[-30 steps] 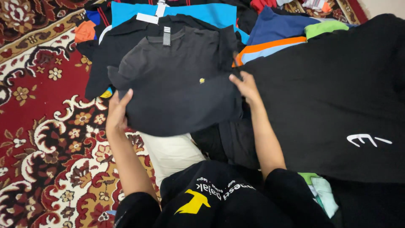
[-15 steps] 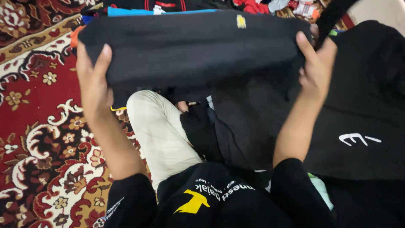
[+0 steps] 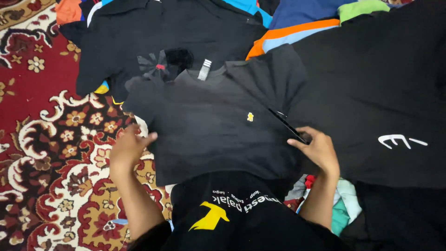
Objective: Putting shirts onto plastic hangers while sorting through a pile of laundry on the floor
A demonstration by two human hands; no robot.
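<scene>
Head view: left hand (image 3: 129,148), fingers loosely curled, grips the left edge of a dark grey T-shirt (image 3: 218,125); right hand (image 3: 318,148) pinches its right edge. Shirt lies flat over the lap, on a patterned red carpet (image 3: 46,139), collar pointing away, long axis running from wearer outward.

Left hand (image 3: 127,148) loosely curled, right hand (image 3: 318,148) palm-down, fingers seemingly pinching.
</scene>
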